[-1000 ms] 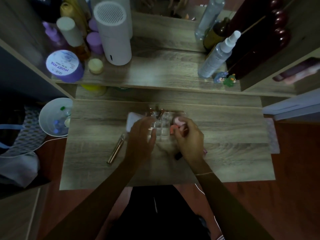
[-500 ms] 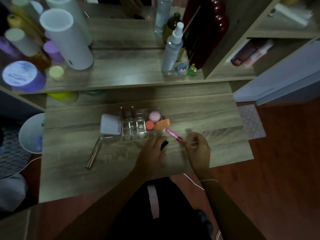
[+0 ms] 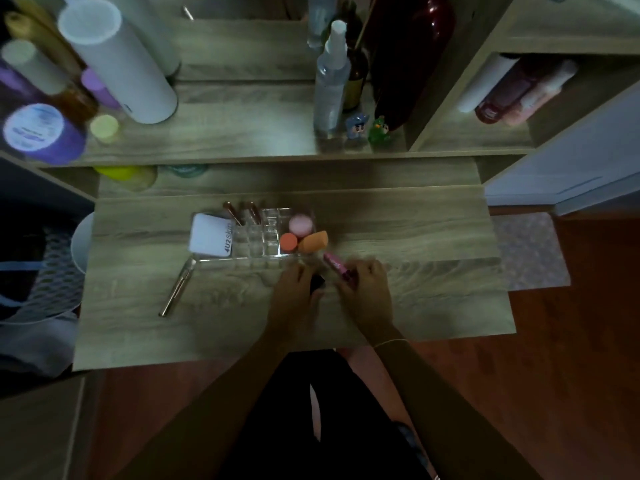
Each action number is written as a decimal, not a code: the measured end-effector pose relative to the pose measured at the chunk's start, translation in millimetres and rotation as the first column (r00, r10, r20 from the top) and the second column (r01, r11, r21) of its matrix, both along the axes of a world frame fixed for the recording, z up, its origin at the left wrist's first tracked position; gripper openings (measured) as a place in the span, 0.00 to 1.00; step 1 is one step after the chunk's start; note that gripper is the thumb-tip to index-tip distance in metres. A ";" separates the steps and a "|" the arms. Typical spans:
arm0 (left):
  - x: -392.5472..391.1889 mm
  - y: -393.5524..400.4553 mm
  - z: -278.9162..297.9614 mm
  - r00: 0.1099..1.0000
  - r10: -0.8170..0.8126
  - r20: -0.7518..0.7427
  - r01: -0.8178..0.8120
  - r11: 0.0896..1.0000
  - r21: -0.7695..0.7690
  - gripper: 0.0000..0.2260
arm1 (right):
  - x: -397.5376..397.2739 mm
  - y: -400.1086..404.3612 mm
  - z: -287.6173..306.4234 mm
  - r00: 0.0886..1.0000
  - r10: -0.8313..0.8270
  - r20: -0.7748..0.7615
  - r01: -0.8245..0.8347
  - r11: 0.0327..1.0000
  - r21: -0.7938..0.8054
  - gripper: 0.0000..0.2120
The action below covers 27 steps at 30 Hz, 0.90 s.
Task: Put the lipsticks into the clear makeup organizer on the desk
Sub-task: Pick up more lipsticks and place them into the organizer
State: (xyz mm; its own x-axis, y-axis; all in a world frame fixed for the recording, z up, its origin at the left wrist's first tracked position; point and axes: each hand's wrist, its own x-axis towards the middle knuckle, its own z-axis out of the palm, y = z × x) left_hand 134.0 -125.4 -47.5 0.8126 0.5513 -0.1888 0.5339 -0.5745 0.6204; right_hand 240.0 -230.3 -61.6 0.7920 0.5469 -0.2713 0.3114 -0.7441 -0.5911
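The clear makeup organizer (image 3: 258, 242) sits mid-desk. Two rose-gold lipsticks (image 3: 242, 213) stand in its back slots, and a white compact (image 3: 209, 235) fills its left end. Three sponges, pink (image 3: 300, 225), coral and orange (image 3: 313, 241), lie at its right end. My right hand (image 3: 367, 289) grips a pink lipstick (image 3: 335, 263) just in front of the organizer's right corner. My left hand (image 3: 294, 289) rests beside it, closed around a small black lipstick (image 3: 317, 283). Another rose-gold lipstick (image 3: 177, 289) lies loose on the desk to the left.
A raised shelf (image 3: 242, 133) behind the desk carries a white cylinder (image 3: 117, 60), purple jars, a spray bottle (image 3: 330, 77) and small figurines. A white bowl (image 3: 81, 244) sits off the desk's left edge. A side cubby on the right holds bottles.
My hands pulled back from the organizer toward the desk front. The right hand picked up the pink lipstick, the left closed on the black one. My view shifted rightward.
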 end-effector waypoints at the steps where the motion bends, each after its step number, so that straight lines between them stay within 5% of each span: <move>1: -0.2 -1.0 -0.7 1.000 0.011 -0.001 -0.011 1.000 -0.003 0.15 | 1.0 -0.3 0.5 1.000 0.009 -0.011 -0.009 1.000 -0.005 0.15; 5: -3.7 -2.6 -3.2 0.999 0.050 -0.002 -0.050 0.998 -0.024 0.09 | 5.2 -4.7 1.2 0.999 0.048 -0.021 -0.048 0.999 0.016 0.11; 13: -29.2 8.9 12.6 0.968 0.170 0.183 -0.145 0.979 -0.140 0.13 | 18.1 -9.4 22.8 0.999 -0.016 -0.037 0.023 0.979 0.204 0.04; 20: -41.8 32.7 33.5 0.898 0.295 0.328 -0.285 0.955 -0.078 0.08 | 29.6 11.5 60.4 0.999 -0.046 -0.005 0.045 0.941 0.334 0.06; 25: -31.6 50.5 41.0 0.852 0.334 0.403 -0.324 0.941 -0.096 0.07 | 40.5 38.4 72.7 1.000 -0.003 0.029 -0.007 0.946 0.323 0.03; 27: -62.7 92.0 52.4 0.770 0.424 0.478 -0.433 0.896 -0.098 0.06 | 14.1 93.3 87.1 0.988 0.120 0.100 -0.147 0.930 0.336 0.04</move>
State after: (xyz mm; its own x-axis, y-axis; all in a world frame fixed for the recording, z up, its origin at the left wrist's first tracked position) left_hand 71.3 -33.4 4.9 0.4756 0.8632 0.1694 0.3683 -0.3703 0.8528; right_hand 254.1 -137.1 25.6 0.7163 0.6978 0.0091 0.4482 -0.4501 -0.7724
